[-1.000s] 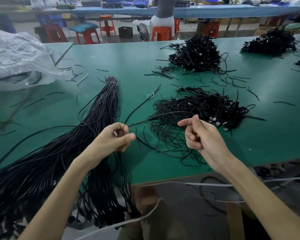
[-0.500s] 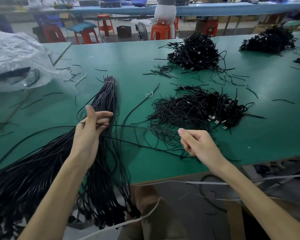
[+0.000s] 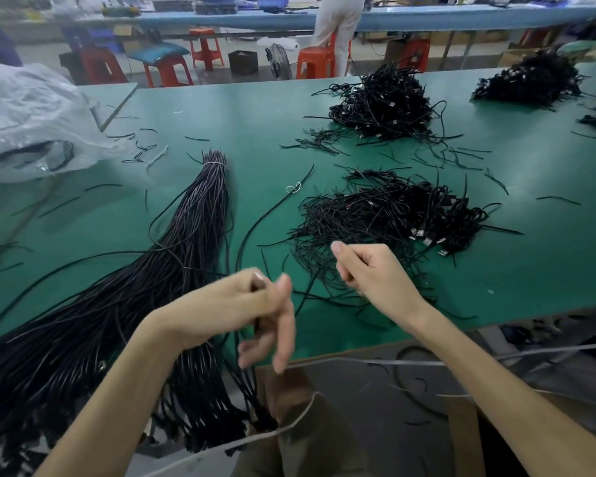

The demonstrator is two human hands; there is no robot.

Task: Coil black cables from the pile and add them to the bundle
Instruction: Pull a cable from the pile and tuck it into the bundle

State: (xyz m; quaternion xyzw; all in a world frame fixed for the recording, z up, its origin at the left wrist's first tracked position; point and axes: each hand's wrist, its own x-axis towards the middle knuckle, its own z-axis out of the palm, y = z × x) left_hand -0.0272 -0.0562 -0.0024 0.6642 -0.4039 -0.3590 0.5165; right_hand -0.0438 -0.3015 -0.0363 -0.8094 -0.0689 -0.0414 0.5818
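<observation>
A long bundle of black cables (image 3: 200,215) lies on the green table (image 3: 255,115), tied with a thin band at its far end. Its near ends fan out left and hang over the front edge. A loose pile of black cables (image 3: 393,215) with metal plugs lies right of centre. My left hand (image 3: 252,311) is blurred near the front edge beside the bundle; it pinches a black cable while its lower fingers point down. My right hand (image 3: 369,270) hovers at the pile's near edge, fingers curled round a thin black cable.
Two more heaps of black cables (image 3: 386,101) (image 3: 530,80) sit farther back, with cut scraps scattered between them. A crumpled clear plastic bag (image 3: 25,122) lies at far left. A person (image 3: 338,25) stands behind the table near orange stools (image 3: 315,62).
My left hand has come off the bundle's middle, moving right and toward me to the table's front edge. My right hand has shifted slightly up toward the pile.
</observation>
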